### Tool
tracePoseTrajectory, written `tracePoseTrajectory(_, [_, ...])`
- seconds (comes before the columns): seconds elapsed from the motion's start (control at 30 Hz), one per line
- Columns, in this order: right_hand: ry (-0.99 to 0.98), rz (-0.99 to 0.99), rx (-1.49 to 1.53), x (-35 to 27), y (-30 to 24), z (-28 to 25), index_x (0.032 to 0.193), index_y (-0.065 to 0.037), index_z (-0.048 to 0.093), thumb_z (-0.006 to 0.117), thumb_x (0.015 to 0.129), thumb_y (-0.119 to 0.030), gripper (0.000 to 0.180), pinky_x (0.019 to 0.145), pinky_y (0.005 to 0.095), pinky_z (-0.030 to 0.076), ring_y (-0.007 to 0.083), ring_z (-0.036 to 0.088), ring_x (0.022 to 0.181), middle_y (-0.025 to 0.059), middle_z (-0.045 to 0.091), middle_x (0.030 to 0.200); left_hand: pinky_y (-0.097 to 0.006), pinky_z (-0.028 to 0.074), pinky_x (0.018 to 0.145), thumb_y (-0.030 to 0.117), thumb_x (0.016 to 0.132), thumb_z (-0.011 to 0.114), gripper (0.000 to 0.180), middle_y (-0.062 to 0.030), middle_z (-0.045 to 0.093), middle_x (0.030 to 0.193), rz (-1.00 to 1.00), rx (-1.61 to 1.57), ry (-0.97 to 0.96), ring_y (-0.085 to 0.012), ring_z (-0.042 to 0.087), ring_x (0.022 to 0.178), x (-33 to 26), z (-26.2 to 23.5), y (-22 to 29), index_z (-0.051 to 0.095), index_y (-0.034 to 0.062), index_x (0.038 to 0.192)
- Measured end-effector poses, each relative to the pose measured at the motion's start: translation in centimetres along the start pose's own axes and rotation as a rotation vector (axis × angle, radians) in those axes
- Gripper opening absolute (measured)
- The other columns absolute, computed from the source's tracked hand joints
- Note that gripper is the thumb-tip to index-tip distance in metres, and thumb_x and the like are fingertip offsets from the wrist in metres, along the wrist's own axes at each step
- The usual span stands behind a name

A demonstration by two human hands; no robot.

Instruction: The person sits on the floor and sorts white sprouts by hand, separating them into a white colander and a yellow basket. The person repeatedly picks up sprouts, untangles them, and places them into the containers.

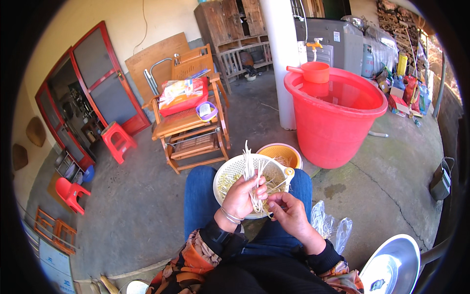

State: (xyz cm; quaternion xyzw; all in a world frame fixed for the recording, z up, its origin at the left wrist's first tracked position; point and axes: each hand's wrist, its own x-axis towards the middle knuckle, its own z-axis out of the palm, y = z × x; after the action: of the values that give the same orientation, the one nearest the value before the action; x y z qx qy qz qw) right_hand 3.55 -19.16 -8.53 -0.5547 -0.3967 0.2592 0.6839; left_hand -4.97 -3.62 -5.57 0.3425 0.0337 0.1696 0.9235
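A bunch of long, thin white stalks is gripped in my left hand, its tips pointing up and away from me. My right hand is closed in a pinch at the lower end of the bunch, where a thin pale stalk meets the fingertips. Beneath both hands a white perforated basket rests on my lap between my jeans-clad knees, with more pale and yellowish stalks lying inside. Just beyond it stands a smaller orange-yellow basket, also holding some thin strands.
A big red tub of water stands ahead right, a red dipper at its rim. Clear plastic bags and a metal basin lie to my right. Ahead left are a wooden chair bearing items and a red stool.
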Motion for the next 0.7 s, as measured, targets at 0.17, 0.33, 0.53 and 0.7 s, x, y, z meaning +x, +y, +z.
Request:
tracePoseTrajectory(0.17, [-0.044, 0.089, 0.114, 0.4, 0.1, 0.1, 0.101, 0.003, 0.061, 0.066, 0.093, -0.009, 0.015, 0.055, 0.0223, 0.05, 0.0087, 0.06, 0.062, 0.005, 0.065, 0.08, -0.027, 0.042, 0.065, 0.011, 0.101, 0.049, 0.008, -0.0037, 0.05, 0.089, 0.004, 0.05, -0.066, -0.0125, 0.048, 0.072, 0.0, 0.5, 0.0, 0.051, 0.0079, 0.107])
tracePoseTrajectory(0.33, [-0.095, 0.187, 0.281, 0.4, -0.1, -0.2, 0.1, 0.001, 0.062, 0.064, 0.095, -0.01, 0.012, 0.056, 0.0214, 0.048, 0.0073, 0.057, 0.06, 0.0015, 0.062, 0.076, -0.026, 0.042, 0.065, 0.012, 0.101, 0.05, 0.007, -0.0035, 0.049, 0.089, 0.023, 0.041, -0.112, -0.0124, 0.048, 0.071, -0.2, 1.0, -0.2, 0.052, 0.0081, 0.106])
tracePoseTrajectory(0.53, [-0.138, 0.216, 0.346, 0.4, -0.1, -0.4, 0.098, 0.001, 0.062, 0.063, 0.096, -0.011, 0.013, 0.057, 0.0222, 0.049, 0.0082, 0.058, 0.06, 0.0022, 0.062, 0.077, -0.027, 0.041, 0.065, 0.012, 0.101, 0.049, 0.008, -0.0033, 0.049, 0.087, 0.063, 0.066, -0.093, -0.0124, 0.048, 0.07, -0.5, 1.7, -0.5, 0.052, 0.0063, 0.105])
tracePoseTrajectory(0.7, [-0.127, 0.196, 0.389, 0.4, 0.3, -0.4, 0.097, 0.001, 0.06, 0.062, 0.096, -0.008, 0.009, 0.058, 0.023, 0.051, 0.0094, 0.06, 0.062, 0.0034, 0.063, 0.08, -0.025, 0.039, 0.059, 0.013, 0.101, 0.048, 0.011, -0.0023, 0.048, 0.083, 0.063, 0.043, -0.101, -0.0105, 0.046, 0.065, -0.6, 2.0, -0.6, 0.053, 0.0045, 0.105])
